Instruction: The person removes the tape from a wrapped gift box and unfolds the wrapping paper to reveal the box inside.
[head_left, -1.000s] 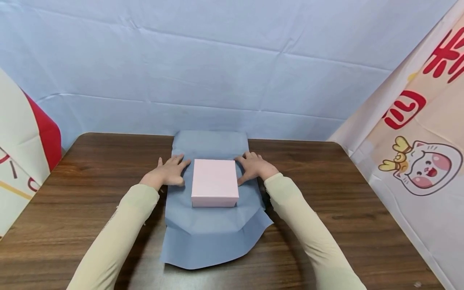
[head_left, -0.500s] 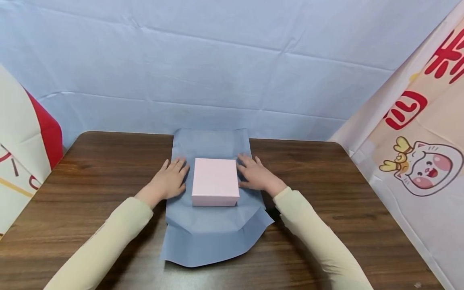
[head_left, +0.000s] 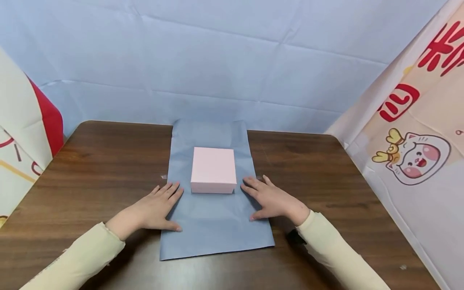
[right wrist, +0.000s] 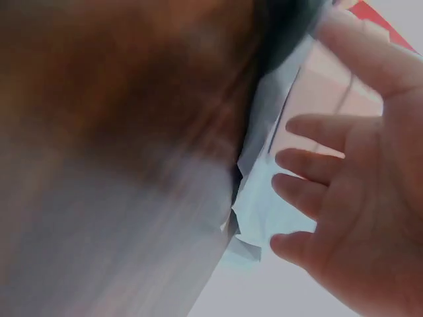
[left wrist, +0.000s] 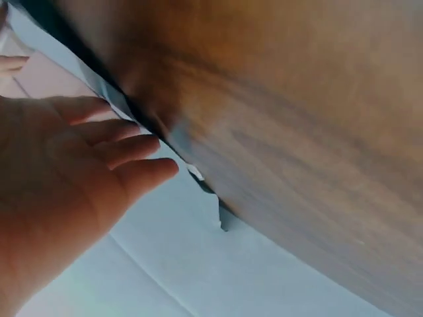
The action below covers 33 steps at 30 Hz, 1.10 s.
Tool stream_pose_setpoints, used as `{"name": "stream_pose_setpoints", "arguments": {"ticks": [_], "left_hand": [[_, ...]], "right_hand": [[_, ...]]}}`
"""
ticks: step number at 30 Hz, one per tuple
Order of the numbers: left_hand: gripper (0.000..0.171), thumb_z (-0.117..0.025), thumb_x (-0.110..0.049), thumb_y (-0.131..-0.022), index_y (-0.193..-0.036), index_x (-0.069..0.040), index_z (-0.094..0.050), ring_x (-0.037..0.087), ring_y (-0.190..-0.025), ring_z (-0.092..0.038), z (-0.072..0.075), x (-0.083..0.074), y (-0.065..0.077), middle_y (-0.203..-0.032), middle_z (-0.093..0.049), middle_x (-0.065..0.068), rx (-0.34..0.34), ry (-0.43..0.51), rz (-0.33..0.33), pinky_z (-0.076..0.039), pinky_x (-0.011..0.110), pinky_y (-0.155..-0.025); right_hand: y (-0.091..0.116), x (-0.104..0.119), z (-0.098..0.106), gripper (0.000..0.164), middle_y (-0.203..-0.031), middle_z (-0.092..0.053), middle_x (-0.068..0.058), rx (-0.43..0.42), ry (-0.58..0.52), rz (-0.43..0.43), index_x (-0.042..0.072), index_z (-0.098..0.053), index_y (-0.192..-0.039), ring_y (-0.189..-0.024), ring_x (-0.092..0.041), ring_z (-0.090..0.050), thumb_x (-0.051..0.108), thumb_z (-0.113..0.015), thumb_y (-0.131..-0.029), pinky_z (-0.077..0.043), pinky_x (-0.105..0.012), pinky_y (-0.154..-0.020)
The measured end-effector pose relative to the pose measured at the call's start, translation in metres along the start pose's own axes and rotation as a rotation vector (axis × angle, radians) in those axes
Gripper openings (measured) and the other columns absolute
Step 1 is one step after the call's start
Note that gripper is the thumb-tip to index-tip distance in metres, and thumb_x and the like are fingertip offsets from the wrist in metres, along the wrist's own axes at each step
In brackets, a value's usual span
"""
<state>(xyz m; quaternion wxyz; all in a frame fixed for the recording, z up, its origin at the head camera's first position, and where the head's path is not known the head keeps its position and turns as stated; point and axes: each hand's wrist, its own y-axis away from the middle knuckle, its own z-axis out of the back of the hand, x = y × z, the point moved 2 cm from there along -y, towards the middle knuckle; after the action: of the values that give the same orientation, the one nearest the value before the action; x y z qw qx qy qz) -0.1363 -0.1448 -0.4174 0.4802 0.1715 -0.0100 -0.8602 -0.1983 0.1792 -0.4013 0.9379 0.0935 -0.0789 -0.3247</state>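
Observation:
A pink square box [head_left: 214,166] with a lid sits on a blue-grey sheet [head_left: 214,229], which looks like a thin mailing bag laid flat on the table. To the left of the box, my left hand [head_left: 154,209] has its fingers spread over the sheet's left edge. My right hand [head_left: 273,199] lies over the right edge of the sheet, fingers extended and thumb toward me. Neither hand grips anything, and both are apart from the box. Straightened fingers also show in the left wrist view and the right wrist view.
The brown wooden table [head_left: 108,169] ends at a pale blue cloth backdrop [head_left: 217,60]. A printed cloth with a cartoon cat [head_left: 417,159] hangs on the right. A small dark object [head_left: 295,237] lies by the right wrist.
Both hands have slid toward me along the sheet's edges and moved slightly outward. The near end of the sheet, curled and folded before, now lies flat. The view has tilted down a little.

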Motion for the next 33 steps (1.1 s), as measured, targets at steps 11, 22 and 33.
{"name": "stream_pose_setpoints", "arguments": {"ticks": [11, 22, 33], "left_hand": [[0.135, -0.071, -0.076, -0.055, -0.150, 0.003, -0.014, 0.042, -0.141, -0.002, -0.004, 0.012, -0.001, -0.155, -0.002, 0.024, 0.066, 0.009, 0.001, -0.005, 0.066, -0.105], [0.105, -0.069, -0.051, -0.080, -0.144, 0.014, -0.018, 0.050, -0.137, -0.003, 0.029, 0.044, -0.022, -0.150, -0.005, 0.034, 0.008, 0.129, -0.007, -0.009, 0.065, -0.105], [0.094, -0.058, -0.045, -0.090, -0.146, 0.011, -0.009, 0.042, -0.140, 0.000, 0.023, 0.082, -0.081, -0.152, -0.002, 0.029, 0.046, 0.140, 0.177, -0.003, 0.060, -0.109]], "right_hand": [[0.007, 0.003, -0.008, 0.123, -0.156, 0.000, -0.021, 0.147, -0.142, -0.001, 0.002, -0.014, -0.151, -0.142, -0.037, -0.004, 0.056, -0.080, -0.063, -0.007, -0.064, -0.106], [-0.033, -0.035, 0.025, 0.069, -0.153, -0.016, -0.023, -0.051, -0.301, -0.033, -0.002, -0.038, -0.142, -0.141, -0.037, -0.013, 0.033, -0.066, -0.089, -0.013, -0.060, -0.108], [-0.113, -0.065, 0.019, 0.062, -0.156, -0.010, -0.018, -0.003, -0.150, -0.304, 0.004, -0.025, -0.149, -0.143, -0.032, -0.005, 0.028, -0.051, -0.098, -0.009, -0.056, -0.111]]}}
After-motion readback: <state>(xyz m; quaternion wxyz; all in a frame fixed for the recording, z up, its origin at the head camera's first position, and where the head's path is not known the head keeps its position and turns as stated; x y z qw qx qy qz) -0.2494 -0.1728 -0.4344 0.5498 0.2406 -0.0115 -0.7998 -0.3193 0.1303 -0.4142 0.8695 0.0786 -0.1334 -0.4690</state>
